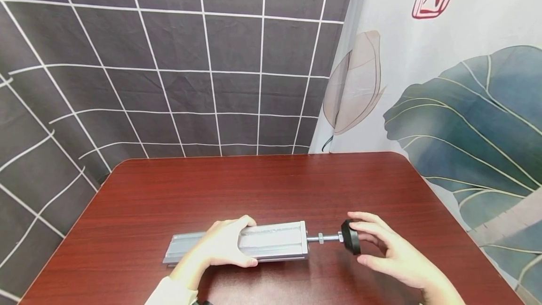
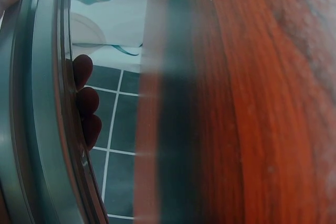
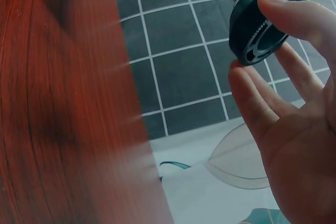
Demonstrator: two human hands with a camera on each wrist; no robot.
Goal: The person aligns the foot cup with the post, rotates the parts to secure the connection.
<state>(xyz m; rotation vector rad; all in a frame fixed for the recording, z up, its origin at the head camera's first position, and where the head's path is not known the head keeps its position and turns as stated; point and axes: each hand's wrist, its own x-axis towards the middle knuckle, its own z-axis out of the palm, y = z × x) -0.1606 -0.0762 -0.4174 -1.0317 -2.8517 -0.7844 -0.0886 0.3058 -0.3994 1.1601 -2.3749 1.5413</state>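
Note:
A silver aluminium profile [image 1: 275, 240] lies lengthwise across my front, held just above the table in the left wrist view. My left hand [image 1: 222, 244] grips it near the middle, thumb on the near side; fingertips [image 2: 87, 100] curl round its other edge. From the profile's right end sticks a threaded rod [image 1: 331, 238] with a nut [image 1: 321, 238] on it. A black levelling foot [image 1: 350, 237] sits at the rod's outer end. My right hand [image 1: 395, 251] pinches the foot's rim between thumb and fingers, and its hollow underside faces the palm [image 3: 302, 156].
The reddish-brown wooden table [image 1: 254, 182] has rounded far corners. Behind it hangs a dark grey curtain [image 1: 178, 84] with white grid lines. A pale curtain [image 1: 394, 121] with large leaf prints hangs at the right.

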